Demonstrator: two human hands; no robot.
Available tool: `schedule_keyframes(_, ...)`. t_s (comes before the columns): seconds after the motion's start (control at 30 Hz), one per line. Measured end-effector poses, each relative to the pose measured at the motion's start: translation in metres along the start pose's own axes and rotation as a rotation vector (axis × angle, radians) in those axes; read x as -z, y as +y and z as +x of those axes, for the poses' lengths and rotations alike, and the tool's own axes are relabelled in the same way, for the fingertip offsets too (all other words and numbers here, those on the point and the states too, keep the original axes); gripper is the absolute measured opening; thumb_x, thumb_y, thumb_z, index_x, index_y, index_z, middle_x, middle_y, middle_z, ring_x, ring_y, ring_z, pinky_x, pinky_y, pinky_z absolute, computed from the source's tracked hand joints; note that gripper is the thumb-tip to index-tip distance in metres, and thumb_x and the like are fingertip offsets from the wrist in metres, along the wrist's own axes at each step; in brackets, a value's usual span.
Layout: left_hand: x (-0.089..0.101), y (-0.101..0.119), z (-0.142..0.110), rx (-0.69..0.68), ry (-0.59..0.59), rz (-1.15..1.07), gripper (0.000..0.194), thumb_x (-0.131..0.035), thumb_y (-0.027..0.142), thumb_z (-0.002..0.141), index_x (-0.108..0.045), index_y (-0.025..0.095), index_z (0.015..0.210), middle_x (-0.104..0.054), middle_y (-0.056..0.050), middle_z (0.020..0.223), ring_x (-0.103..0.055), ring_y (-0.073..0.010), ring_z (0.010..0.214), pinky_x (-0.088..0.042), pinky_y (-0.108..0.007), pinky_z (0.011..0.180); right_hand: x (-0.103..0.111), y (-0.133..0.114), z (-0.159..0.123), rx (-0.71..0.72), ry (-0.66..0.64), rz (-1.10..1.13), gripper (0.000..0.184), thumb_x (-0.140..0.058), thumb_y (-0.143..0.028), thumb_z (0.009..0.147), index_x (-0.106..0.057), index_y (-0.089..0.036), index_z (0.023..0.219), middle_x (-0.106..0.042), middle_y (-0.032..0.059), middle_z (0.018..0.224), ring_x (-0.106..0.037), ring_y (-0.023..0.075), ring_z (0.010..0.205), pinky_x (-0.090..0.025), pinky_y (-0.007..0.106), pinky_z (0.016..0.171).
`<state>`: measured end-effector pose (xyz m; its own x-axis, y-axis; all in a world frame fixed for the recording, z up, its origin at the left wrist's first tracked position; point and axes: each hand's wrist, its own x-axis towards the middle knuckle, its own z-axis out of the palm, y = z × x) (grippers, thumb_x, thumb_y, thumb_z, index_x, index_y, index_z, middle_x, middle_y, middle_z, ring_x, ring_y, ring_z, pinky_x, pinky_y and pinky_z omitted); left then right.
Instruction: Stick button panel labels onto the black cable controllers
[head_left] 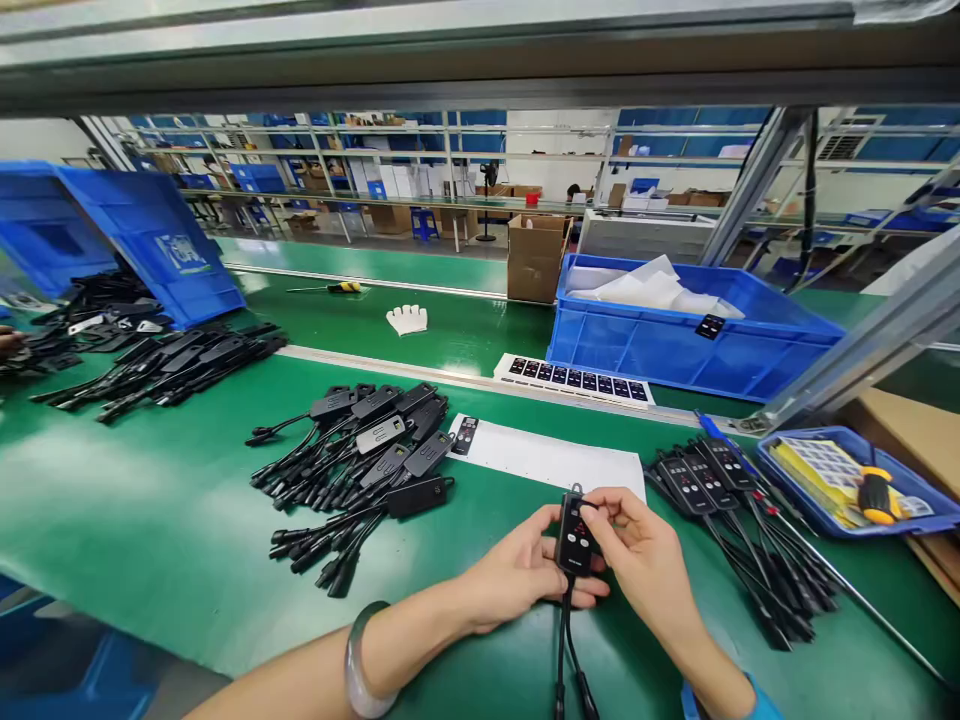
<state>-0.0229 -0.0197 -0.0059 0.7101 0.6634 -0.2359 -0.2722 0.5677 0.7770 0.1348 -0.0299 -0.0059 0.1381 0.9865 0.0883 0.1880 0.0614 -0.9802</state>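
Near centre-right of the smooth green worktop point(187, 520), bare left hand point(517, 572) is holding a black plastic two-cable unit point(574, 555), fingers closing narrow round its sides. Bare right hand point(649, 555) is pressing its thumb on the upper face; can't tell if it's also pinching. Face is showing red marks + 2 pale ovals, so prob. labelled, edges unconfirmed; IMO nearly done.

Status (est.): few done, most left. Black units w/ printed faces point(686, 487) are lying at right. Black slotted units w/ plain faces point(430, 455) are sitting centre-left, looking unlabelled. Dark cabled heap point(202, 352) is lying far left, status unclear.

Stock: white backing sheet point(559, 455) is lying mostly bare, carrying 1 black label point(466, 436) at left end. White strip w/ black labels point(574, 380) is lying beyond, near blue plastic crate point(630, 340), looking well stocked.
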Motion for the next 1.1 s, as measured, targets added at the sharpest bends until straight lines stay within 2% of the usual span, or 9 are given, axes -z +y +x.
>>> schedule_keyframes(0.13, 0.002, -0.001, 0.000, -0.009, -0.017, -0.004, 0.053, -0.073, 0.015, 0.069, -0.046, 0.019, 0.114, -0.065, -0.009, 0.097, -0.068, -0.0233, 0.091, -0.048, -0.041, 0.088, 0.000, -0.001, -0.002, -0.027, -0.001, 0.028, 0.023, -0.064, -0.043, 0.078, -0.062, -0.020, 0.084, -0.053, 0.0001, 0.071, -0.053, 0.0130, 0.057, -0.047, 0.021, 0.045)
schedule_keyframes(0.3, 0.003, -0.003, -0.001, -0.021, -0.003, 0.028, 0.046, -0.069, 0.024, 0.076, -0.045, 0.019, 0.115, -0.065, -0.008, 0.095, -0.068, -0.0219, 0.090, -0.048, -0.042, 0.089, -0.001, -0.001, -0.003, -0.038, 0.004, 0.035, 0.024, -0.065, -0.043, 0.077, -0.063, -0.020, 0.085, -0.053, -0.0001, 0.069, -0.053, 0.0129, 0.056, -0.046, 0.021, 0.042)
schedule_keyframes(0.47, 0.004, -0.007, -0.001, -0.046, -0.019, 0.064, 0.048, -0.069, 0.031, 0.078, -0.045, 0.020, 0.118, -0.064, -0.008, 0.098, -0.068, -0.0216, 0.091, -0.048, -0.042, 0.089, -0.002, -0.001, -0.003, -0.057, 0.021, 0.032, 0.026, -0.067, -0.043, 0.075, -0.063, -0.019, 0.086, -0.052, -0.0011, 0.066, -0.051, 0.0122, 0.053, -0.047, 0.022, 0.043)
schedule_keyframes(0.77, 0.005, -0.007, 0.000, -0.088, -0.057, 0.124, 0.047, -0.066, 0.033, 0.080, -0.044, 0.020, 0.119, -0.063, -0.007, 0.095, -0.068, -0.0175, 0.083, -0.051, -0.032, 0.080, -0.002, -0.004, -0.004, -0.093, 0.045, 0.037, 0.029, -0.069, -0.044, 0.074, -0.060, -0.020, 0.088, -0.052, -0.0017, 0.064, -0.049, 0.0124, 0.052, -0.046, 0.023, 0.043)
schedule_keyframes(0.93, 0.005, -0.007, 0.000, -0.076, -0.051, 0.178, 0.053, -0.066, 0.038, 0.080, -0.041, 0.018, 0.122, -0.062, -0.007, 0.089, -0.067, -0.0183, 0.083, -0.050, -0.035, 0.081, -0.001, -0.003, -0.003, -0.080, 0.060, 0.012, 0.028, -0.068, -0.044, 0.073, -0.060, -0.020, 0.086, -0.050, -0.0029, 0.061, -0.047, 0.0114, 0.051, -0.044, 0.022, 0.043)
schedule_keyframes(1.1, 0.006, -0.009, -0.001, -0.093, -0.058, 0.158, 0.046, -0.065, 0.033, 0.081, -0.044, 0.020, 0.120, -0.063, -0.007, 0.092, -0.068, -0.0182, 0.082, -0.051, -0.034, 0.080, -0.001, -0.010, -0.002, -0.096, 0.068, 0.044, 0.033, -0.072, -0.045, 0.067, -0.060, -0.019, 0.082, -0.049, -0.0042, 0.057, -0.044, 0.0093, 0.045, -0.040, 0.021, 0.040)
